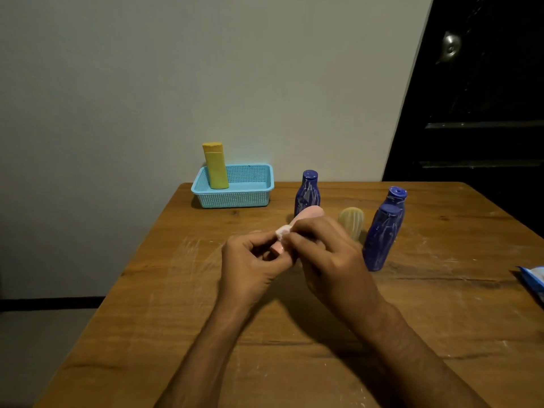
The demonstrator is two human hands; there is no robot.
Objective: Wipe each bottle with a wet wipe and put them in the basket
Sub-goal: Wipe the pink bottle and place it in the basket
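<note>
Wood table (176, 304) w/ blue basket (235, 198) at far left edge, yellow bottle (216, 167) upright inside. Three blue bottles (381, 240) + a pale one (350, 222) stand at right, near each other. Center: left hand (250, 266) grips pink bottle (306, 214) – tilted, above the table – right hand (329, 257) pinches white wipe (282, 232) against it.

1. Table (441, 313): wood, matt, grain showing, streaked with pale scuffs.
2. Basket (235, 197): light blue plastic, perforated mesh walls.
3. Yellow bottle (215, 166): matt plastic.
4. Blue bottles (381, 240): glossy plastic, smeared with whitish streaks.
5. Pink bottle (309, 214): smooth plastic.
6. Wipe (282, 231): white, soft, crumpled cloth.
7. Wall (176, 83): smooth, matt.
</note>
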